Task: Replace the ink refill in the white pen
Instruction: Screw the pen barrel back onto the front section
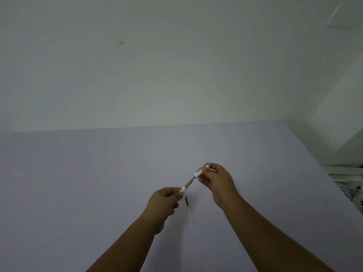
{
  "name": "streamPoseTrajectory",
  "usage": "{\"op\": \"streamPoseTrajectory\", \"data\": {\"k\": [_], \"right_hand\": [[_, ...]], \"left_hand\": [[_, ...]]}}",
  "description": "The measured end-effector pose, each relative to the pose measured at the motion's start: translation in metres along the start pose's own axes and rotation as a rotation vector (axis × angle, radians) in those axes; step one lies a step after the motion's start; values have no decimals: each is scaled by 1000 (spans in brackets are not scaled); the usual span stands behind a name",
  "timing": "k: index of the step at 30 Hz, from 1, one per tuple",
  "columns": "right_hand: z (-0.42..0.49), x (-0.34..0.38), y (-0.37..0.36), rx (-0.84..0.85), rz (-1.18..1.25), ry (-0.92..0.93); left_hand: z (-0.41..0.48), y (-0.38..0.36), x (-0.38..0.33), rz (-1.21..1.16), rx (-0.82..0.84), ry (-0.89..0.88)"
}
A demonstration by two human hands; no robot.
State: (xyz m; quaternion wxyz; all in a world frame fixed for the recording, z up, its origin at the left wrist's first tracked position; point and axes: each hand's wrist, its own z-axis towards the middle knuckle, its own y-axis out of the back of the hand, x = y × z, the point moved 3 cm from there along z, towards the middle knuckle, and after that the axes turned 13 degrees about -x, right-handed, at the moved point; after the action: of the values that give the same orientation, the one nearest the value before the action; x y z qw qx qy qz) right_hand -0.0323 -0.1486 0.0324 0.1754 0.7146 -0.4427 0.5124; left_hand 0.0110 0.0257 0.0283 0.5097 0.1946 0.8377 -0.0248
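The white pen is held above the lilac table point(98, 183) in two parts. My left hand point(164, 203) pinches the grey tip section point(187, 185) with its white band, pointing up and to the right. My right hand point(216, 183) grips the white barrel point(198, 174), whose open end faces the tip section. The two parts almost touch; whether they are joined I cannot tell. A thin ink refill point(189, 208), dark at its upper end and clear toward the lower, lies on the table just below my left hand's fingers.
A plain pale wall point(157, 65) rises behind the table's far edge. The table's right edge runs diagonally down to the right. Beyond it, white objects and cables point(349, 185) sit at the frame's right side.
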Motion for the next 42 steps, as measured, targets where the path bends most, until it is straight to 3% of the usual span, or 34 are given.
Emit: {"op": "streamPoseTrajectory", "data": {"k": [6,20,28,32,37,42], "right_hand": [[-10,-9,-6,144,-133,-34],[-6,-13,-3,140,-129,-118],[-4,-14,-3,55,-162,-90],[-8,-22,0,13,-334,-95],[-13,-34,-2,21,-520,-88],[-2,-37,-2,-58,-613,-104]], "left_hand": [[-4,-4,-4,-4,-2,-28],[-4,-13,-3,69,-157,-184],[2,-20,3,-38,-91,-56],[4,-26,9,-136,-27,29],[11,-35,18,-204,-64,93],[19,-44,23,-137,-85,61]]}}
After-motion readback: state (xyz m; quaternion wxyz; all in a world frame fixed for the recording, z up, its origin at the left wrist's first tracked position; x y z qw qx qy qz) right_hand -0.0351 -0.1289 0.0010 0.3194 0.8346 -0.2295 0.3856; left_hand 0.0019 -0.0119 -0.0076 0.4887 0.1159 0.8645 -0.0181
